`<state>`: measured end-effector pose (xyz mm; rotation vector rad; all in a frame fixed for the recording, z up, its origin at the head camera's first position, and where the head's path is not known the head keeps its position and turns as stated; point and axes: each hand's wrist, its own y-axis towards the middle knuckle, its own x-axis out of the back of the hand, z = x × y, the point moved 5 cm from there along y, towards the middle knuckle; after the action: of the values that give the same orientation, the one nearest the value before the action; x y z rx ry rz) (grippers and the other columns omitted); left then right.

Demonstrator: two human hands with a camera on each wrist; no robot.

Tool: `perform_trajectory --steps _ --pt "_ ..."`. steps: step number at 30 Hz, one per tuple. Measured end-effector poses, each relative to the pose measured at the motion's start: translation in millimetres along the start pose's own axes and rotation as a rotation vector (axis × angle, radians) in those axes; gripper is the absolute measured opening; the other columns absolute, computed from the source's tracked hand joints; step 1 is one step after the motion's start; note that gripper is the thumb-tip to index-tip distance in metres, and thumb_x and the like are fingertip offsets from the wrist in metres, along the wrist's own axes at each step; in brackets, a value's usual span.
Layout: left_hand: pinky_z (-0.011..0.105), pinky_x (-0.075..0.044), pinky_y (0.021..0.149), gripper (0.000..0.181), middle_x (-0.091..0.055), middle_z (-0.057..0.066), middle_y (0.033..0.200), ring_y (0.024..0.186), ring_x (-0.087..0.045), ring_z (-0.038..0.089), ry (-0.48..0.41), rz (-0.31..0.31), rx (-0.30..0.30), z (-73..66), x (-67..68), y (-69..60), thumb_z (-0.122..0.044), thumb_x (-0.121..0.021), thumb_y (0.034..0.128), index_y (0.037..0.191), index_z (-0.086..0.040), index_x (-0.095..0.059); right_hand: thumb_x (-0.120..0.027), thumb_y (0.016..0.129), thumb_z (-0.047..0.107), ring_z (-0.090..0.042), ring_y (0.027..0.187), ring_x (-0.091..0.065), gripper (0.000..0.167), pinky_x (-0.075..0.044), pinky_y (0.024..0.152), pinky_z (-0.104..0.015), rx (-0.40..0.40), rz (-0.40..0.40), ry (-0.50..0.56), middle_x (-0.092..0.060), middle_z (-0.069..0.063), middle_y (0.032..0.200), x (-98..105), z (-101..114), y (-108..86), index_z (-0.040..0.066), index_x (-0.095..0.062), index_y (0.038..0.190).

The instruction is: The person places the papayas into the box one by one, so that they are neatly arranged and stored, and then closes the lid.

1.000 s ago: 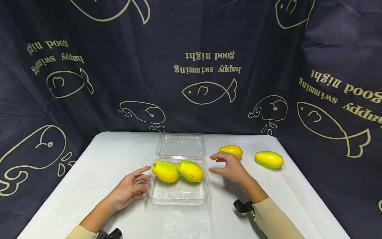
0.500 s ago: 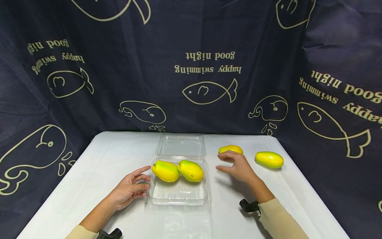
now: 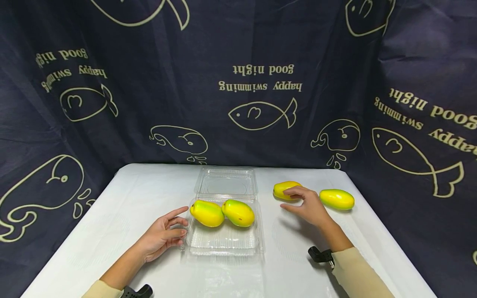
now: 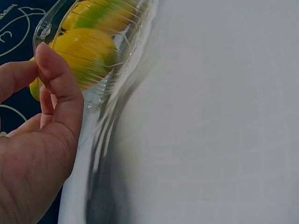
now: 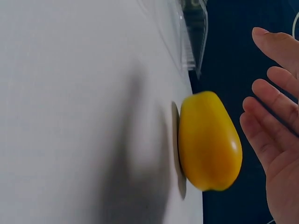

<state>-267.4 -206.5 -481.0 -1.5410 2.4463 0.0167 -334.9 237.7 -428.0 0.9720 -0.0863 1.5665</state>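
Note:
A clear plastic clamshell container (image 3: 223, 244) lies open, its lid (image 3: 226, 182) folded back. Two yellow-green papayas, a left one (image 3: 207, 215) and a right one (image 3: 238, 214), sit side by side in its base. My left hand (image 3: 160, 240) is at the base's left edge, index finger extended; in the left wrist view the thumb (image 4: 60, 88) overlaps the rim. How firmly it touches is unclear. My right hand (image 3: 308, 206), fingers apart and slightly bent, hovers by a third papaya (image 3: 283, 190), partly covering it. The right wrist view shows a gap between fingers and papaya (image 5: 210, 144).
One more papaya (image 3: 337, 199) lies on the white table (image 3: 123, 194), just beyond my right hand. A dark curtain (image 3: 261, 145) with fish drawings surrounds the table's back and sides.
My right hand has moved rightward, away from the container and across the front of the third papaya. The left hand, the container and the papayas stay in place.

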Motion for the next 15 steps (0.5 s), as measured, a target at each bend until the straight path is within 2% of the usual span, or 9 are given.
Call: perform_trajectory --steps 15 --pt "0.022 -0.061 0.069 0.084 -0.056 0.002 0.115 0.078 -0.061 0.008 0.003 0.000 0.007 0.5 1.7 -0.8 0.003 -0.064 0.0962 0.163 -0.006 -0.014 -0.091 0.077 0.015 -0.031 0.100 -0.071 0.041 -0.061 0.093 -0.041 0.006 -0.049 -0.059 -0.075 -0.013 0.109 27.2 -21.8 -3.2 0.001 -0.076 0.112"
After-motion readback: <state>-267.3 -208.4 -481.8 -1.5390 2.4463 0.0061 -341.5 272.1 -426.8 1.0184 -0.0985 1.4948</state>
